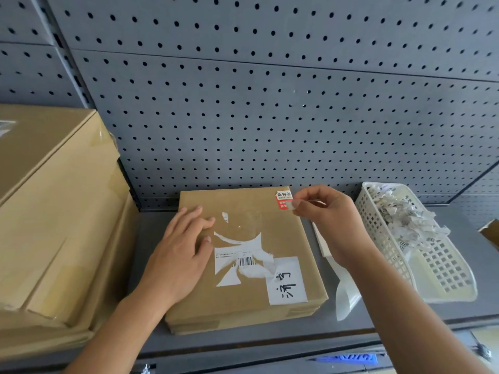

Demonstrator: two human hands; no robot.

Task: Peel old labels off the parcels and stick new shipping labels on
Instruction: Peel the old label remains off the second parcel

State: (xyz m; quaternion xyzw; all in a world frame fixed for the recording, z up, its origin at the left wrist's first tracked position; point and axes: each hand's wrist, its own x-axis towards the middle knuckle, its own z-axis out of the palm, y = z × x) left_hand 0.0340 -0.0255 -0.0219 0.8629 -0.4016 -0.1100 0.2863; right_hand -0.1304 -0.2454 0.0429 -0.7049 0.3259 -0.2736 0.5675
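Observation:
A flat brown cardboard parcel (243,298) lies on the grey shelf. My left hand (181,252) rests flat on its left part, fingers straight. On top sits a torn white barcode label (240,257) and, at the near right, a white label with handwritten characters (286,280). A small red and white sticker (283,198) sits at the far right corner. My right hand (324,211) pinches the lower edge of that sticker between thumb and forefinger.
A white plastic basket (442,268) full of torn label scraps stands at the right. Strips of white backing paper (345,292) lie between the parcel and the basket. Large cardboard boxes (54,211) are stacked at the left. A grey pegboard (270,90) backs the shelf.

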